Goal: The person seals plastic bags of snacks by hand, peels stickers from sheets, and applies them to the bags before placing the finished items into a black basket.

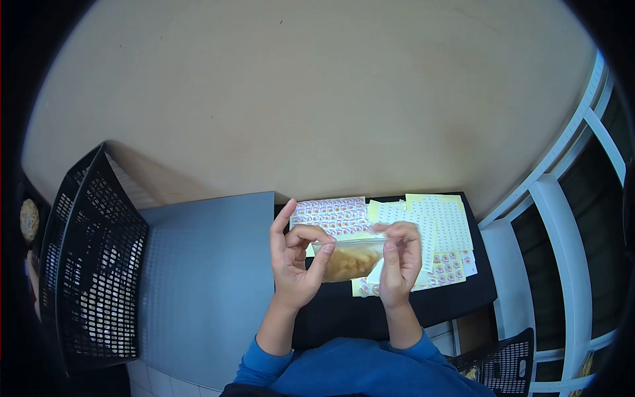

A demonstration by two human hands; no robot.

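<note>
A small clear plastic bag (350,261) with yellowish-brown pieces inside is held up between my two hands. My left hand (296,261) pinches its upper left corner between thumb and forefinger, the other fingers raised. On the opposite side, my right hand (399,259) grips the upper right corner with the thumb in front; its fingertips are slightly blurred. Behind and below the bag lie sticker sheets (329,215), some with rows of round orange-and-white labels. Other sheets (444,221) carry small printed marks on pale yellow backing.
A black table (344,311) bears the sheets, beside a grey surface (205,264) on the left. A tall black perforated basket (99,264) stands at far left. White metal framing (559,238) rises at right, above another black basket (506,364). A beige wall (317,99) is behind.
</note>
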